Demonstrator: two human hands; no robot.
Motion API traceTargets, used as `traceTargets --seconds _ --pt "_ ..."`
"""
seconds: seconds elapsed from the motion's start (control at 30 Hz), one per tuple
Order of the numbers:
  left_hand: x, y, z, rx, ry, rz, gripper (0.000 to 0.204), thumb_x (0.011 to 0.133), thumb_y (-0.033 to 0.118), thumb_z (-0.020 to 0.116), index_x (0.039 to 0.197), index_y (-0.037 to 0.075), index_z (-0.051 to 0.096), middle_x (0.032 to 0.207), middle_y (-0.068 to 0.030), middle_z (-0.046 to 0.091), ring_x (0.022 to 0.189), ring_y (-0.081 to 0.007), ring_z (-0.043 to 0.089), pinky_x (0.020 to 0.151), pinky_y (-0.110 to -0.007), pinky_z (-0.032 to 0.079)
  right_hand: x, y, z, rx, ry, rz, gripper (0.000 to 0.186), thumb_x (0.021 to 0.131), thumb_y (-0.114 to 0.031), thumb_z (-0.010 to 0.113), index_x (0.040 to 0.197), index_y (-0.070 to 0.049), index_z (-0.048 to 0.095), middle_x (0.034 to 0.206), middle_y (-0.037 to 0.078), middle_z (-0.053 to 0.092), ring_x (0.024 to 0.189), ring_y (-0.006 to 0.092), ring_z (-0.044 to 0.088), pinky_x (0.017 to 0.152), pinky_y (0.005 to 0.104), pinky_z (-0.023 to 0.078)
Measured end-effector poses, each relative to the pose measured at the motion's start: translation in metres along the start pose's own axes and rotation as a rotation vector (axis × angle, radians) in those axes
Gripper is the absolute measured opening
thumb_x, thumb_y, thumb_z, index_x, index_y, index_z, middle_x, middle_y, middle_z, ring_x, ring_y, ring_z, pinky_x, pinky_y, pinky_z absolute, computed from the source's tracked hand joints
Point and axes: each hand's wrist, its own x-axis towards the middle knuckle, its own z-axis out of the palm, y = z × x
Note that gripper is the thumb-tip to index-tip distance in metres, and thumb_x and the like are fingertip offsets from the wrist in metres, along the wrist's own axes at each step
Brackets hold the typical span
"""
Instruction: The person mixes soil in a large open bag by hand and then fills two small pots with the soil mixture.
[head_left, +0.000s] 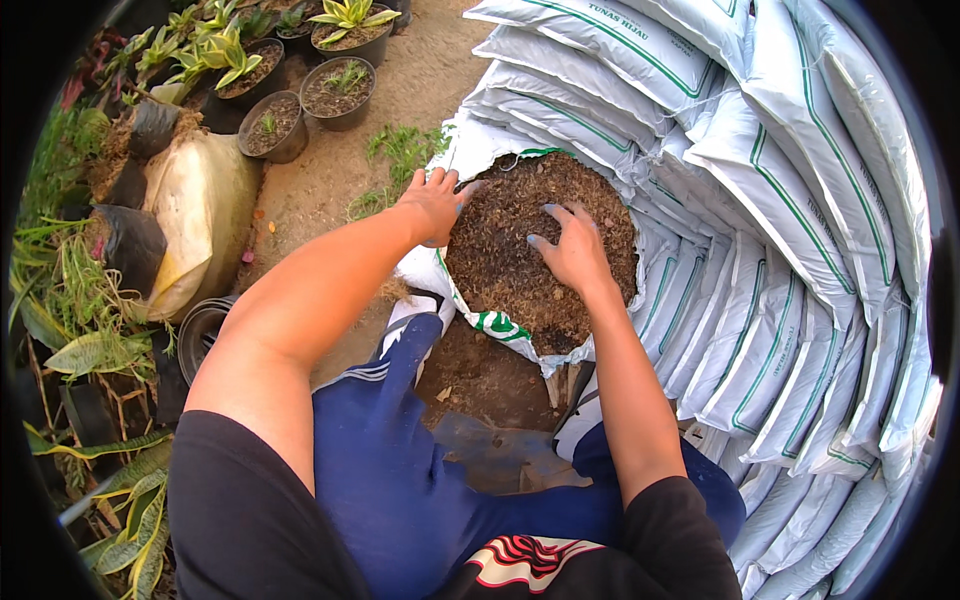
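An opened white sack (520, 335) with green print stands between my feet, filled with brown, crumbly potting soil (500, 250). At the sack's left rim is my left hand (435, 207), fingers stretched out and apart, the thumb side reaching over the soil. My right hand (577, 248) is over the right half of the soil, thumb and fingers apart with nothing between them. Bluish-grey smudges show on the fingertips of both hands. Whether the right fingertips touch the soil I cannot tell.
Filled white sacks (790, 190) are piled high along the right side and behind the open one. Potted plants (270, 125) stand at the upper left, near a pale full bag (205, 205). Small green weeds (405, 150) grow just beyond my left hand.
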Motion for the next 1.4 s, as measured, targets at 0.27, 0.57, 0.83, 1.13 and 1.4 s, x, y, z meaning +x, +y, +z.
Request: traceTargets --seconds 0.27,0.57,0.83,1.13,1.4 --pt "-0.009 0.002 0.009 -0.264 0.009 -0.002 0.093 0.084 0.032 0.073 0.159 0.003 0.027 0.114 -0.0195 0.072 0.113 -0.0375 0.068 0.107 -0.055 0.033 -0.023 -0.053 0.052 -0.217 -0.085 -0.331 0.060 0.083 -0.021 0.081 0.137 -0.001 0.062 0.159 0.021 0.040 0.152 0.0391 0.030 0.126 0.0512 0.025" --pt "-0.009 -0.020 0.020 -0.399 -0.016 -0.009 0.097 0.081 0.021 0.069 0.159 0.000 0.015 0.113 -0.0243 0.071 0.119 -0.0447 0.063 0.103 -0.059 0.040 -0.005 -0.042 0.100 -0.223 -0.210 -0.516 0.080 0.080 -0.029 0.083 0.153 -0.023 0.050 0.166 0.015 0.031 0.157 0.0378 0.020 0.127 0.0555 0.020" --pt "-0.019 -0.030 0.010 -0.583 -0.091 -0.007 0.093 0.081 0.017 0.070 0.157 0.002 0.019 0.091 -0.0205 0.068 0.088 -0.0382 0.067 0.079 -0.047 0.051 0.015 -0.052 0.103 -0.330 -0.255 -0.512 0.074 0.079 -0.043 0.082 0.148 -0.037 0.054 0.162 0.012 0.039 0.151 0.0401 0.031 0.116 0.0671 0.028" --pt "-0.011 -0.028 0.006 -0.647 -0.134 0.033 0.091 0.079 0.012 0.068 0.155 0.001 0.021 0.082 -0.0146 0.062 0.078 -0.0300 0.063 0.071 -0.042 0.050 0.010 -0.029 0.121 -0.310 -0.095 -0.550 0.043 0.094 -0.021 0.063 0.136 -0.029 0.065 0.148 0.013 0.055 0.138 0.0355 0.047 0.118 0.0634 0.029" --pt "-0.022 -0.035 0.010 -0.640 -0.115 0.040 0.089 0.080 0.010 0.067 0.155 0.004 0.020 0.079 -0.0156 0.063 0.075 -0.0298 0.063 0.071 -0.043 0.050 0.000 -0.024 0.077 -0.372 -0.197 -0.612 0.047 0.087 -0.017 0.067 0.133 -0.015 0.065 0.142 0.012 0.059 0.136 0.0292 0.051 0.121 0.0541 0.030"
